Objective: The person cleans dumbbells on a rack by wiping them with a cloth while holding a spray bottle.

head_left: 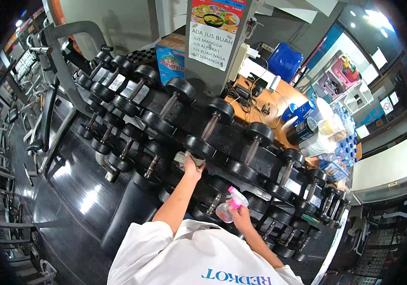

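The left hand [192,167] grips a crumpled, greyish cloth [180,158] at the near head of a black dumbbell [200,146] on the upper tier of the rack [271,159]. The cloth appears to touch that head; the exact contact is partly hidden by the hand. The right hand [241,216] is closed around a clear spray bottle [223,213] with a pink and white spray head, held tilted above the lower tier. Whether a finger presses the trigger cannot be told.

Dumbbells stand side by side along both tiers, their handles running roughly away from the person. A black padded bench [130,216] stands near the lower tier, to the left of the person.

Behind the rack, an orange-brown table [284,97] carries black cables [242,98], a white tub [316,145] and other containers. Bottles with blue caps [348,147] cluster at its right end. A blue chair [284,61] is beyond it. A grey pillar bears a printed sign [210,46]; a blue carton [170,64] sits just left of it.
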Motion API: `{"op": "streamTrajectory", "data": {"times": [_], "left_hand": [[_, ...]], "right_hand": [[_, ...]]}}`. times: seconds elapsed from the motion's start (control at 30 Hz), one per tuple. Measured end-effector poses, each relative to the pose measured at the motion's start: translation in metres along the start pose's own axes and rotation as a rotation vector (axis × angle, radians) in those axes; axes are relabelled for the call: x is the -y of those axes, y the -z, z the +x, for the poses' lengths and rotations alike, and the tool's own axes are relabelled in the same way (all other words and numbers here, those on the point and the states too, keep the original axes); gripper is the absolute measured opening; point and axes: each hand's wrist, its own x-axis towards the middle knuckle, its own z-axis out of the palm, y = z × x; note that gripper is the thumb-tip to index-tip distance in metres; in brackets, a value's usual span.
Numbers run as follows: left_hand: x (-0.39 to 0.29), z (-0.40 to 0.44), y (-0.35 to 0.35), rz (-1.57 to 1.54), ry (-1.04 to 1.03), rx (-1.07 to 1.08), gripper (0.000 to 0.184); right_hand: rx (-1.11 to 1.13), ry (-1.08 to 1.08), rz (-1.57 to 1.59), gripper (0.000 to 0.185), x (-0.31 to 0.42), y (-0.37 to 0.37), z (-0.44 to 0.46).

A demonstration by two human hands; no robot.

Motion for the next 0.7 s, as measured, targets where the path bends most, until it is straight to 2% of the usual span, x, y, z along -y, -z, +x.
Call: {"op": "streamTrajectory", "data": {"times": [0.03,0.13,0.2,0.3,0.33,0.4,0.47,0.5,0.53,0.6,0.67,0.7], "left_hand": [[0.005,0.008,-0.001,0.003,0.059,-0.028,0.052],[0.011,0.008,-0.007,-0.101,0.061,-0.1,0.048],[0.0,-0.028,-0.008,-0.095,0.109,-0.059,0.045],[-0.03,-0.079,-0.015,0.074,0.014,0.091,0.044],[-0.042,-0.088,-0.017,0.115,-0.046,0.15,0.046],[-0.064,-0.113,-0.037,0.333,-0.292,0.176,0.047],[-0.071,-0.105,-0.053,0.485,-0.751,0.244,0.045],[-0.085,-0.085,-0.048,0.851,-0.933,0.322,0.04],[-0.103,-0.094,-0.062,1.321,-1.243,0.357,0.035],[-0.092,-0.067,-0.057,1.521,-1.247,0.265,0.036],[-0.096,-0.035,-0.053,1.41,-1.253,0.345,0.037],[-0.102,-0.027,-0.058,1.38,-1.086,0.323,0.039]], "right_hand": [[-0.004,-0.002,0.01,0.024,-0.002,0.0,-0.002],[-0.016,0.018,-0.012,0.024,-0.008,-0.001,-0.004],[-0.017,0.025,0.002,0.025,-0.003,0.0,-0.003],[-0.052,-0.008,0.02,0.028,-0.012,-0.003,-0.005],[-0.038,-0.017,0.017,0.03,-0.013,-0.003,-0.006],[-0.016,0.006,-0.038,0.03,-0.01,-0.004,-0.001],[-0.039,0.021,-0.036,0.029,-0.003,-0.009,0.005],[-0.032,0.054,-0.077,0.028,-0.006,-0.01,0.008],[-0.024,0.085,-0.119,0.027,-0.008,-0.01,0.009],[-0.016,0.024,-0.042,0.027,-0.007,-0.015,0.01],[0.012,0.053,-0.02,0.026,-0.006,-0.02,0.013],[0.027,0.032,-0.024,0.026,-0.002,-0.02,0.012]]}}
